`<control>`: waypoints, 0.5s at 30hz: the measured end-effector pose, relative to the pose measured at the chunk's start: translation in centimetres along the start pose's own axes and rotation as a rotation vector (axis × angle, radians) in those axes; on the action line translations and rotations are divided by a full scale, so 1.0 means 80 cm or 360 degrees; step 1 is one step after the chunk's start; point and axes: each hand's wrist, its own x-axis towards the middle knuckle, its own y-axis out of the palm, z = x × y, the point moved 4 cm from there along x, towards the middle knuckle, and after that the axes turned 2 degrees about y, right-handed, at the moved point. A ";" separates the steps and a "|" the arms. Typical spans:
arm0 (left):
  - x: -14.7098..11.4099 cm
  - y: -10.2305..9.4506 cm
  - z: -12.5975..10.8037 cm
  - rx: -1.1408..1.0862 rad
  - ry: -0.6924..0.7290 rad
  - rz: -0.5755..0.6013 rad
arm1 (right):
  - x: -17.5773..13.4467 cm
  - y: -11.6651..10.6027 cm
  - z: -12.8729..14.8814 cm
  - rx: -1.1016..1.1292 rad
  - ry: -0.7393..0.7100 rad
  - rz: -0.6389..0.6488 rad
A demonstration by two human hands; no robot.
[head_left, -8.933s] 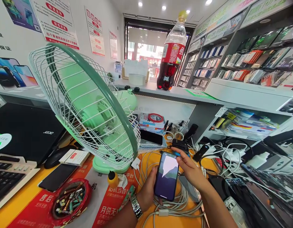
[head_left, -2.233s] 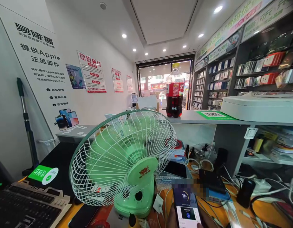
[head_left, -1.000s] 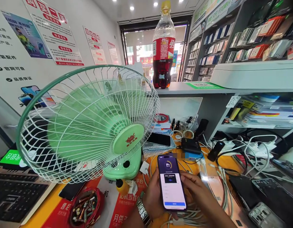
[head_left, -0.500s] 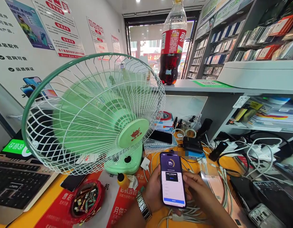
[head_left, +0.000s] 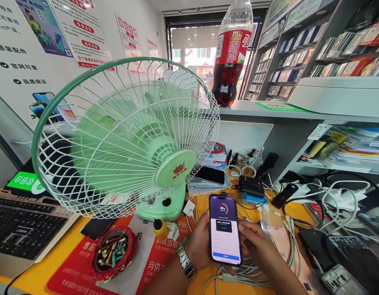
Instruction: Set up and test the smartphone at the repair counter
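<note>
A dark-framed smartphone (head_left: 225,241) is held upright over the table, its screen lit. The screen shows a purple top with a round percentage dial, a white list and a blue bar at the bottom. My left hand (head_left: 199,241), with a metal watch (head_left: 186,263) on its wrist, is closed around the phone's left side and back. At the right edge, my right hand (head_left: 259,241) grips the phone with its thumb and fingers; some fingertips are hidden behind it. Bundled white cables (head_left: 238,278) lie beneath the hands.
A green table fan (head_left: 174,168) stands close on the left, near a laptop (head_left: 20,233) and a red bowl of screws (head_left: 114,254). A cola bottle (head_left: 231,61) stands on the raised counter (head_left: 247,110). Chargers and tangled cables (head_left: 331,192) spread along the right.
My view has shifted a little, so the fan and bottle appear slightly farther right and higher. Both hands keep the same hold on the smartphone, and its screen looks the same.
</note>
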 end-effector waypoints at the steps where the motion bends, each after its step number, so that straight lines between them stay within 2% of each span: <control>1: 0.000 0.000 0.000 -0.0002 0.0001 -0.0008 | 0.000 0.001 0.001 -0.0005 0.0002 -0.0006; 5: 0.000 0.001 0.000 -0.0037 0.0006 0.0006 | 0.000 0.000 0.002 -0.0099 0.0004 -0.0066; 10: 0.003 0.002 -0.002 -0.0056 0.0082 -0.0075 | 0.003 -0.007 0.002 -0.0271 -0.0088 -0.0185; 15: 0.002 0.003 -0.005 -0.0077 0.0083 -0.0145 | 0.003 -0.006 0.001 -0.0286 -0.0087 -0.0148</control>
